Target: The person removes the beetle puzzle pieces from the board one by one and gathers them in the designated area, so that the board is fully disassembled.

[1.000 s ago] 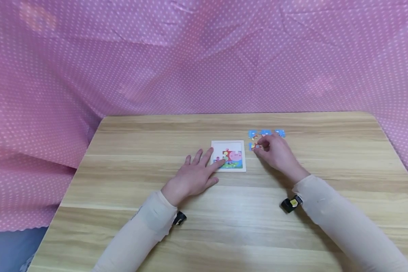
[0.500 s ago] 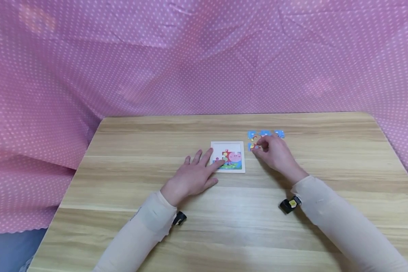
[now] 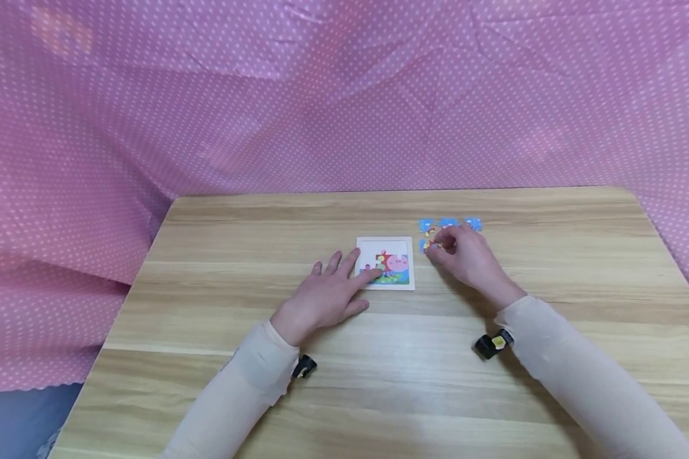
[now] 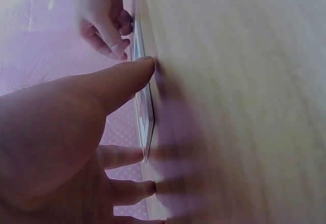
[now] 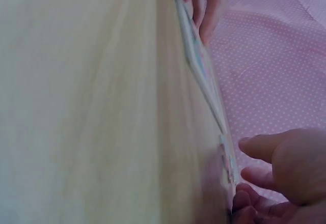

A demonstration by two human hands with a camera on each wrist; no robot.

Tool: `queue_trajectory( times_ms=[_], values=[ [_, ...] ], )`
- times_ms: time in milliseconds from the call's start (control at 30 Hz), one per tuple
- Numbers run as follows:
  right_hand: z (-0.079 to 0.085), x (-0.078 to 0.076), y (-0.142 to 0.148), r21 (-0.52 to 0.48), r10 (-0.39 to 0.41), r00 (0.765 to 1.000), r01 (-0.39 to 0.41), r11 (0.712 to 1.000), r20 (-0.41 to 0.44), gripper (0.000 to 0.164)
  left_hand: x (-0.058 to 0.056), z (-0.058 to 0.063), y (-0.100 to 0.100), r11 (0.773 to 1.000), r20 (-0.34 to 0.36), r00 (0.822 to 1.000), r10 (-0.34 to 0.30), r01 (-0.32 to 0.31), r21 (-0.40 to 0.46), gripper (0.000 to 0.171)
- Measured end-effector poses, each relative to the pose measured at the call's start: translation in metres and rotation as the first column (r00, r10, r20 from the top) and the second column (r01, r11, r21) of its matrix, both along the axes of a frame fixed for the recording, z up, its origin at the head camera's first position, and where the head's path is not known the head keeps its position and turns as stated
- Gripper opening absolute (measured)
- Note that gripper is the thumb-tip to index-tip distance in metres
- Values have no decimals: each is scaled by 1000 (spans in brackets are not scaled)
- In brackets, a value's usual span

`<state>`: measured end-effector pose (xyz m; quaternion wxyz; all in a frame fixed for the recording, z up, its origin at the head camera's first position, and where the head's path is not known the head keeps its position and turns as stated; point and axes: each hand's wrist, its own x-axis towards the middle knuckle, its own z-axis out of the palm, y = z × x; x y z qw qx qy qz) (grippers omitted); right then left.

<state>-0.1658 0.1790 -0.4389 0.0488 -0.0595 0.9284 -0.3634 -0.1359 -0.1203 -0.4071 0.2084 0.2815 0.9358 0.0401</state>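
A square white jigsaw tray (image 3: 412,268) lies on the table, with joined pieces showing a pink pig (image 3: 398,262) in its lower part and bare white above. My left hand (image 3: 320,299) rests spread out at its left side, index finger across the lower-left pieces. To the right of the tray, loose jigsaw pieces (image 3: 427,225) lie grouped, several with blue edges. My right hand (image 3: 467,256) is over this group, fingers bent, partly hiding it. In the right wrist view the thumb (image 5: 257,146) and a finger stand apart, close to the pieces, with nothing visible between them.
The wood-grain table (image 3: 379,370) ends at the back against a pink polka-dot cloth (image 3: 344,115). A small black camera (image 3: 490,345) is worn at the right wrist, another black camera (image 3: 305,367) at the left.
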Motion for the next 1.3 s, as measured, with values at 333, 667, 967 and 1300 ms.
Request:
queue_trajectory(
  times_ms=[333, 667, 967, 1300],
  values=[
    [7, 3, -21, -45, 70, 996, -72, 996, -50, 25, 6, 0, 13, 999, -23, 999, 38, -38, 5, 68],
    [8, -2, -47, -90, 118, 993, -120, 989, -25, 23, 9, -3, 31, 996, -45, 996, 70, -73, -53, 72],
    [5, -11, -62, -156, 159, 987, -151, 976, 38, 23, 8, -6, 37, 994, -36, 996, 84, -86, -74, 74],
    [-1, -15, -66, -151, 177, 983, -169, 974, 43, 19, 7, -6, 35, 992, -64, 997, 50, -57, -110, 73]
  ],
)
